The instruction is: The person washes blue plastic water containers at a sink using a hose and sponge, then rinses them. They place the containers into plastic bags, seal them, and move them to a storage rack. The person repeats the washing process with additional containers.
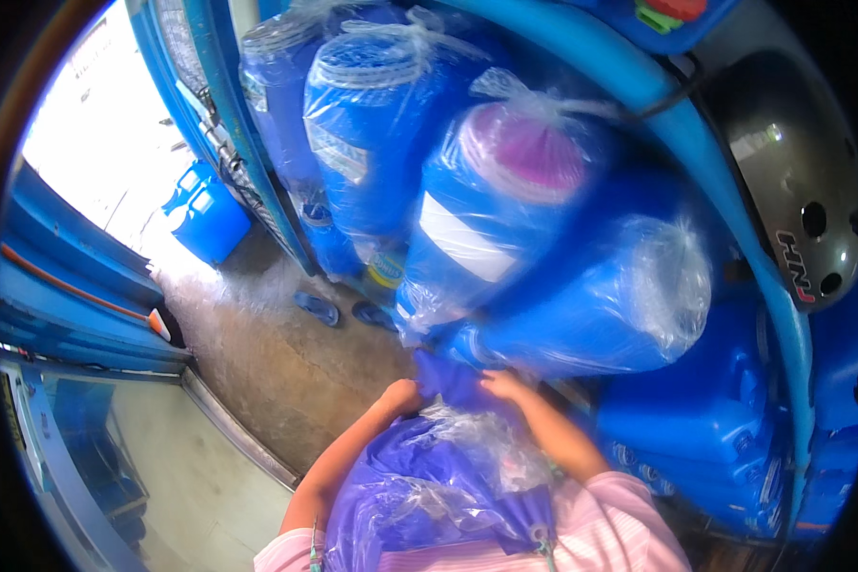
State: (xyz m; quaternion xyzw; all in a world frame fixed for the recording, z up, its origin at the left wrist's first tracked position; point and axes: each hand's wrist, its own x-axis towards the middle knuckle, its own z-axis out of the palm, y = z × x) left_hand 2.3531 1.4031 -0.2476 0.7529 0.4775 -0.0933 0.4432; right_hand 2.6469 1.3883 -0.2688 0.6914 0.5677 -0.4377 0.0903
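Note:
My left hand (401, 397) and my right hand (500, 385) are in front of my body, each gripping one side of a raised piece of purple sheet material (449, 379). Whether it is cloth or plastic film is hard to tell. More purple material (400, 465) lies bunched against my torso and lap. Crumpled clear plastic film (497, 440) covers part of it. Just beyond my hands, large blue plastic containers wrapped in clear bags stand and lean together; one (472, 222) shows a pink top. The closest one (565, 314) lies tilted on its side. My fingertips are partly hidden by the purple material.
A curved blue metal bar (693, 157) runs along the right, with a dark helmet (794, 164) by it. Blue jerrycans (693, 386) are stacked at lower right. Flip-flops (317, 309) lie on the concrete floor (257, 343). A glass-topped case (179, 457) stands at left.

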